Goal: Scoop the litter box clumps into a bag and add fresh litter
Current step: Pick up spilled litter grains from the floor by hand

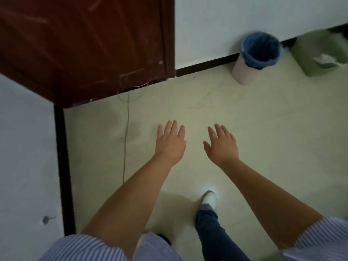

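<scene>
Both the left hand and right hand hung flat-fingered and empty, well short of the bag-lined bin. Its thin liner looked flimsy, best pinched at the rim.

Dark red-brown wooden door at ten o'clock, scuffed and slightly glossy. Smooth pale floor. Pink plastic bin at one o'clock, blue plastic liner. Striped cloth sleeves.
</scene>
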The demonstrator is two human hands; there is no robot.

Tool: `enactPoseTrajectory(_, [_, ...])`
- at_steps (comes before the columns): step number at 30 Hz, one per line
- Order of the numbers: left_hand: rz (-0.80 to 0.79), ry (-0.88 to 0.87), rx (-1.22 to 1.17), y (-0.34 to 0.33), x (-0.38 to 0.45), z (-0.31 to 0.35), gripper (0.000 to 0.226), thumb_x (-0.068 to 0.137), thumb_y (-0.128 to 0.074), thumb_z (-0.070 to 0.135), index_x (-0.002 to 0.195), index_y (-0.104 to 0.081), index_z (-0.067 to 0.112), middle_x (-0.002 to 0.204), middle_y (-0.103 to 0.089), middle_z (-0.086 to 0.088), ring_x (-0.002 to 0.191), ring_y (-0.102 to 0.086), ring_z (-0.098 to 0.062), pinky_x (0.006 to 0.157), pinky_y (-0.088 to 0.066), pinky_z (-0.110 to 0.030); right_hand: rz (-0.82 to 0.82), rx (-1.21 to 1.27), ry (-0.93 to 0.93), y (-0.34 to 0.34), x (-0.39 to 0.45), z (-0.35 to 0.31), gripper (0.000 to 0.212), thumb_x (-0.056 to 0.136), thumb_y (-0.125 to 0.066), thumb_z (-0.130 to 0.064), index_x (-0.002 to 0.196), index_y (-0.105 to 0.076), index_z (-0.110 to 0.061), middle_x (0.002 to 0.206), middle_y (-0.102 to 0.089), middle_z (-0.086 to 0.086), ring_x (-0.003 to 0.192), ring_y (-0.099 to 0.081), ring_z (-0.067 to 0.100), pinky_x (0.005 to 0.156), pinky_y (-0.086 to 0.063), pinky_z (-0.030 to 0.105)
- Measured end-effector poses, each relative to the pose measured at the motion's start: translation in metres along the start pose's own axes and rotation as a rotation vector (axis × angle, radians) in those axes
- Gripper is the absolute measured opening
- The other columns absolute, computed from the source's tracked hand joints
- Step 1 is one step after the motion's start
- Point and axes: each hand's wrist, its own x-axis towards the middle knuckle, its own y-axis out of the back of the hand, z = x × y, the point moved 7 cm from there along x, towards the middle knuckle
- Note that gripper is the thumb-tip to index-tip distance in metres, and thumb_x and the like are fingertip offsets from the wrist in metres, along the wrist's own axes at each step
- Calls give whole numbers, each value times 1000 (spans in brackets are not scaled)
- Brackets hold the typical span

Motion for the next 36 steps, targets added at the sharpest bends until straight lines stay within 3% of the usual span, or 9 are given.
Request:
enactPoseTrajectory(9, [-62,-329,136,34,110,245,55,101,-24,34,149,-7,14,157,4,-10,145,8,-24,116,4,-44,-56,107,-329,42,0,255,58,99,-19,-43,149,-6,-17,158,1,8,145,4,25,118,-3,38])
enactPoseTrajectory(12, [-55,-379,188,51,155,293,56,101,-21,36,150,-1,16,157,12,-10,144,13,-23,116,8,-44,-63,95,-380,54,18,306,63,95,-5,-50,149,-3,-18,157,5,8,145,6,25,118,-2,39])
enactPoseTrajectory(20, [-154,-473,226,96,298,380,55,102,-21,34,150,-2,15,157,6,-10,145,6,-24,117,1,-42,-102,225,-547,113,112,425,56,100,-17,-41,149,-3,-18,158,5,7,145,7,23,118,-2,38])
enactPoseTrajectory(29, [-206,-505,315,147,439,486,48,101,-27,33,144,-21,12,150,-21,-12,138,-20,-27,112,-19,-41,-174,357,-611,176,218,554,55,100,-23,-38,149,-10,-17,157,-6,4,145,-2,21,117,-9,36])
enactPoseTrajectory(36, [-204,-433,278,184,555,587,45,101,-26,32,142,-24,12,147,-26,-11,136,-24,-28,110,-21,-41,-181,279,-450,227,329,674,53,100,-27,-36,147,-16,-15,156,-13,6,145,-7,23,116,-16,37])
